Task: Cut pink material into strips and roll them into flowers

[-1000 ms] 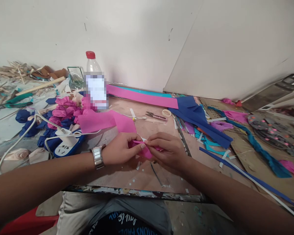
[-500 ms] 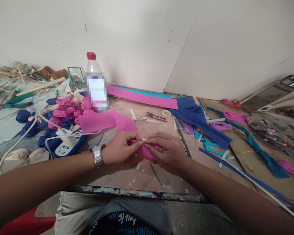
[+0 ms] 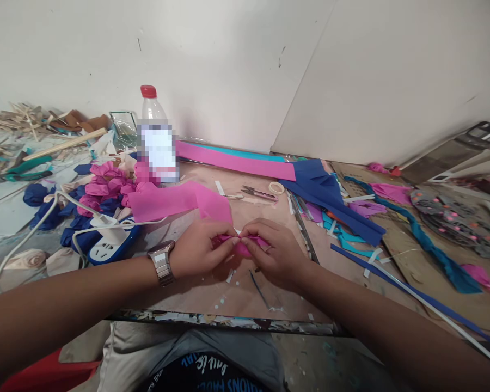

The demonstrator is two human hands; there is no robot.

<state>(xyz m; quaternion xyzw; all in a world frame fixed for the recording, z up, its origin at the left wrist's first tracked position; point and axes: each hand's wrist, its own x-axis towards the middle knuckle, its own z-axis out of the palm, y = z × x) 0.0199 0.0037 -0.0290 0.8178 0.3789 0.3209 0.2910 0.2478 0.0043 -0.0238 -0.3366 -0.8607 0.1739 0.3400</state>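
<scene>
Pinching a pink strip (image 3: 179,197) above the worktable (image 3: 294,307), fingers of left hand (image 3: 200,245) and right hand (image 3: 280,247) nearly meeting, both grasping its gathered part, the loose length lying behind toward pink and blue fabric bundles (image 3: 102,189), small snips (image 3: 262,194) resting farther away

The pink strip (image 3: 163,201) is thin and soft-looking; its far length lies loosely on the table (image 3: 196,298), turning at a fold toward the left hand (image 3: 196,246); bunched pink folds (image 3: 242,249) show pinched between that hand and the right hand (image 3: 280,249).
</scene>
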